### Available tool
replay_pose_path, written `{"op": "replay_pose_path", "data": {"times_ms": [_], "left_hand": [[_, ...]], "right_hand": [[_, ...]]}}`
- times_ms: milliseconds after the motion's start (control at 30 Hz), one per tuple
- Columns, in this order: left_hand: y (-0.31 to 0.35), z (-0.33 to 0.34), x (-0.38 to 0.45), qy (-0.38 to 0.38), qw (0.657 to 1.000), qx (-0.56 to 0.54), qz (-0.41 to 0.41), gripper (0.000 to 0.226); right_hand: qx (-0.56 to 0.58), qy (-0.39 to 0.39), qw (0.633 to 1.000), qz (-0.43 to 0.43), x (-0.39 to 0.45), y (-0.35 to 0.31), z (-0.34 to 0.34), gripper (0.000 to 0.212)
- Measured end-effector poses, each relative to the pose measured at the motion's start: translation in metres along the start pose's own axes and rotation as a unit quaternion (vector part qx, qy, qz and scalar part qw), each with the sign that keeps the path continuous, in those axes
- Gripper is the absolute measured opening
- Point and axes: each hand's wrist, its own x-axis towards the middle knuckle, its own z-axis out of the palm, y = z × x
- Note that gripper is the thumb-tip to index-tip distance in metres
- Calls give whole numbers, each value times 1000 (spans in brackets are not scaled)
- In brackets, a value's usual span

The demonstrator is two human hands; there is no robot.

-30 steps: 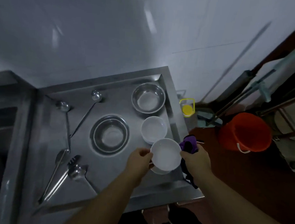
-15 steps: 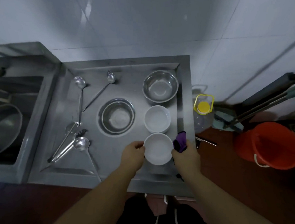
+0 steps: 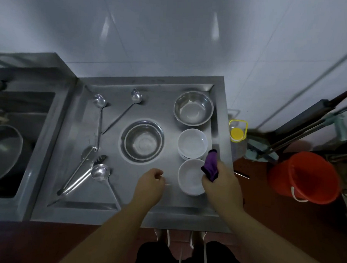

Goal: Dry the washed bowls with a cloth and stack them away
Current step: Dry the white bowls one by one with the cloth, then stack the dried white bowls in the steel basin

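1. Half a second ago both hands gripped the white bowl (image 3: 190, 176) by its rim; now it rests on the steel counter (image 3: 165, 212), lower right of centre, just below the stack of white bowls (image 3: 192, 143).
2. The left hand (image 3: 150, 183) has let go and sits apart to the bowl's left, fingers loosely curled, holding nothing.
3. The right hand (image 3: 221, 185) grips the purple cloth (image 3: 210, 165), fingers wrapped round it, at the bowl's right rim.
4. Judgement: this bowl looks set down, perhaps dried, but it is not yet stacked on the pile above.
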Motion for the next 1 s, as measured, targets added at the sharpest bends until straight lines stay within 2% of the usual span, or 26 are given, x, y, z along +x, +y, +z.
{"op": "replay_pose_path", "data": {"times_ms": [167, 300, 433, 467, 567, 667, 800, 933, 1000], "left_hand": [[-40, -46, 0, -7, 997, 78, 24, 34], [-84, -82, 0, -16, 991, 132, 24, 38], [-119, -98, -2, -48, 985, 162, 27, 42], [-126, -99, -2, -57, 984, 167, 30, 42], [-142, -98, -3, -78, 983, 165, 31, 41], [-149, -95, -5, -92, 982, 163, 22, 40], [-149, -90, -6, -110, 980, 161, 26, 44], [-130, -85, 0, -124, 976, 169, 58, 43], [-115, -82, 3, -127, 975, 169, 72, 40]], "right_hand": [[19, -45, 991, -122, -27, -65, 37, 21], [33, -144, 984, -102, -47, -84, 100, 26], [-75, -211, 970, -94, -57, -65, 166, 16], [-112, -224, 963, -99, -59, -58, 179, 19], [-249, -252, 925, -135, -61, -35, 208, 49], [-302, -277, 898, -162, -66, -18, 224, 58], [-258, -313, 905, -128, -74, -11, 229, 64], [-216, -289, 927, -102, -76, -16, 215, 77], [-191, -266, 942, -71, -75, -14, 199, 70]]}}
